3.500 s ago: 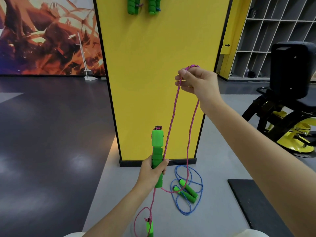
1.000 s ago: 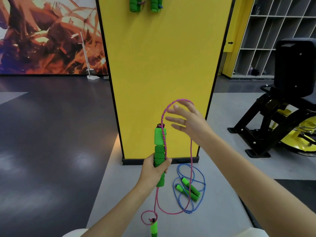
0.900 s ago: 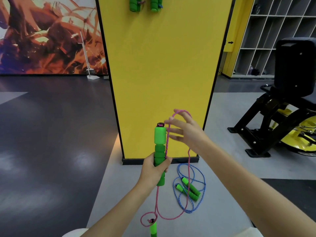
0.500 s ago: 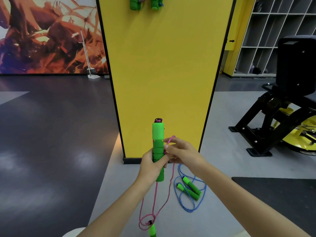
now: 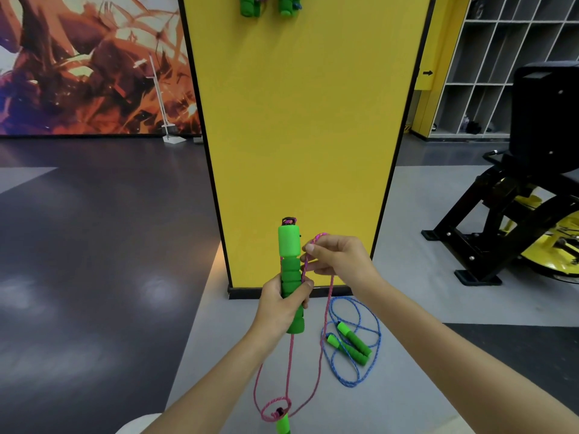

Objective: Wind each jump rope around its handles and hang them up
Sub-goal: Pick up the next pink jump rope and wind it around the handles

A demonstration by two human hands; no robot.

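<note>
Down at the bottom edge sits the second green handle (image 5: 283,422), with the pink rope (image 5: 326,305) curled in a small loop at its top. Up from there, the left hand (image 5: 282,305) is wrapped firmly round the lower half of the upright foam handle (image 5: 289,261), which is ribbed and bright green with a dark cap on top. Right beside it, the right hand (image 5: 340,260) pinches a bend of the thin braided pink cord between thumb and fingertips, close against the handle's side, and two strands trail down. Beyond, on the grey floor (image 5: 219,339), a blue jump rope (image 5: 352,346), green-handled, lies in loose coils. Behind stands the yellow pillar (image 5: 300,120), with more green handles (image 5: 266,6) hanging at its top.
</note>
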